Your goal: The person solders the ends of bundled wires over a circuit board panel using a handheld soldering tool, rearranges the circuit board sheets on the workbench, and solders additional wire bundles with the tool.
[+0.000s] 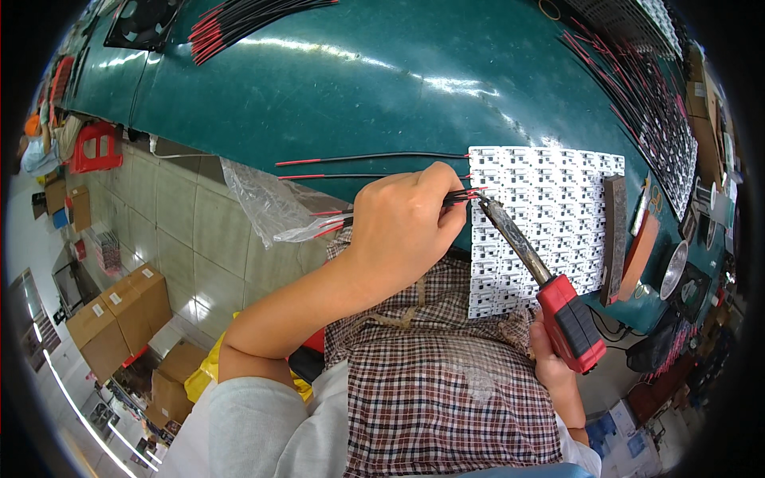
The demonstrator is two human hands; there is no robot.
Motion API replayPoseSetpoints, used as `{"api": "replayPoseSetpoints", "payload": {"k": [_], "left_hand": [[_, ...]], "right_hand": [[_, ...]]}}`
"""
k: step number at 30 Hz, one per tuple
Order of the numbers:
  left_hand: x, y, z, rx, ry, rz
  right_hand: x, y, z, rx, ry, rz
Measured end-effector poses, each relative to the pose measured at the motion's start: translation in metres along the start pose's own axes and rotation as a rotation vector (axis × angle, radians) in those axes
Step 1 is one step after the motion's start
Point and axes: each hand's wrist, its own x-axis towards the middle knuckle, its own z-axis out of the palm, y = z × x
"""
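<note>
My left hand (406, 219) pinches a few thin black wires (456, 197) with red ends at the left edge of a white panel of small circuit boards (550, 231). From below right, my right hand (551, 362) grips a red and black soldering iron (570, 323). Its metal tip points at the wire ends, close to my left fingertips; whether it touches them I cannot tell. Farther up the same edge, two black wires (382, 154) reach the panel and lie out to the left. My left fingers hide part of the held wires.
A dark bar (613, 231) lies along the panel's right side, beside an orange block (639, 259) and a metal dish (675, 269). Wire bundles (259, 22) lie at the far side. A clear plastic bag (271, 203) hangs off the green table's (343, 95) near edge.
</note>
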Motion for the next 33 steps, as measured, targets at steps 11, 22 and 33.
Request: {"api": "replayPoseSetpoints", "payload": {"k": [11, 22, 33], "left_hand": [[0.002, -0.001, 0.0, -0.019, 0.019, 0.025], [0.006, 0.001, -0.003, -0.033, -0.032, -0.014], [0.007, 0.001, -0.003, -0.024, -0.04, -0.008]], "right_hand": [[-0.012, 0.01, -0.001, 0.026, 0.039, 0.073], [0.0, 0.0, 0.0, -0.027, 0.028, -0.101], [-0.016, 0.008, -0.002, 0.06, 0.056, 0.108]]}}
